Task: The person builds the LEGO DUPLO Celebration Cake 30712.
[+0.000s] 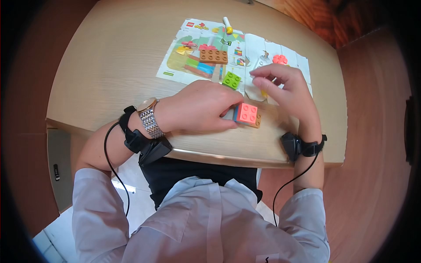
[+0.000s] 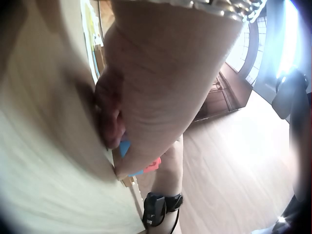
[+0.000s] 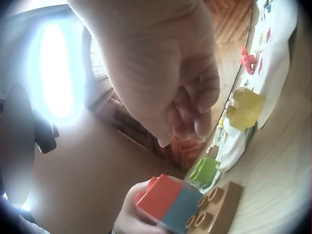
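My left hand (image 1: pixel 197 105) grips a small stack near the table's front edge. On top of it is a coral-red brick (image 1: pixel 248 113) with studs facing up; under that sits a blue brick (image 3: pixel 181 207), mounted on a brown plate (image 3: pixel 226 209) whose bare studs stick out to one side. Above and to the right of the stack, my right hand (image 1: pixel 287 87) hovers with fingers loosely bent and nothing between them. A yellow brick (image 3: pixel 246 108) lies below that hand, mostly hidden by it in the head view. A lime-green brick (image 1: pixel 231 80) rests just beyond my left knuckles.
A creased paper sheet with printed brick pictures (image 1: pixel 175 65) covers the far middle of the table (image 1: pixel 101 74). On it lie a brown studded plate (image 1: pixel 213 56) and a coral flower piece (image 1: pixel 280 59). A white stick with a yellow end (image 1: pixel 227 25) lies at its top edge.
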Tool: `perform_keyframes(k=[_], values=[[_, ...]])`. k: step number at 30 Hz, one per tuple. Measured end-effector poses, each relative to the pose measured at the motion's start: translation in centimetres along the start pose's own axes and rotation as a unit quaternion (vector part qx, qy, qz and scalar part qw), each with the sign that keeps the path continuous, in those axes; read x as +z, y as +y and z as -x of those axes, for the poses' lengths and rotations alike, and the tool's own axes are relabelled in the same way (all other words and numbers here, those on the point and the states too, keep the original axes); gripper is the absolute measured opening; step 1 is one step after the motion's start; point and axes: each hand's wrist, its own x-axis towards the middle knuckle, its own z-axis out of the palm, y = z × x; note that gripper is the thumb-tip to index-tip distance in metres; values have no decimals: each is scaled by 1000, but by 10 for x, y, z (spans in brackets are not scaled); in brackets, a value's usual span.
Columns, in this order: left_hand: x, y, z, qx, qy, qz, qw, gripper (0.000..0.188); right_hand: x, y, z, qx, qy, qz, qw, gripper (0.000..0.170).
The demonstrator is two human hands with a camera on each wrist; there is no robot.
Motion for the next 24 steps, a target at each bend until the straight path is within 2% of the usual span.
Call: perform_keyframes(k=[2, 3, 4, 7, 10, 13, 16, 24], values=[[0, 0, -1, -6, -11, -32, 999, 36, -4, -11, 5, -13, -71, 3, 997, 27], [1, -1, -1, -8, -7, -33, 999, 36, -7, -20, 7, 4, -117, 29, 993, 35], [2, -2, -1, -11, -2, -24, 1000, 35, -7, -27, 11, 0, -119, 31, 992, 35], [1, -2, -1, -17, 4, -10, 1000, 35, 1, -36, 19, -32, -197, 137, 970, 44], [0, -1, -1, -24, 1, -3, 1000, 36, 11, -28, 23, -69, -148, 178, 970, 41], [-1, 2, -3, -36, 1, 11, 999, 35, 5, -27, 21, -49, -156, 149, 975, 34], [0, 2, -4, -50, -2, 27, 998, 34, 1, -22, 20, -54, -142, 107, 982, 34], [3, 1, -5, -57, 4, 41, 998, 31, 0, -15, 20, -70, -142, 105, 982, 36]])
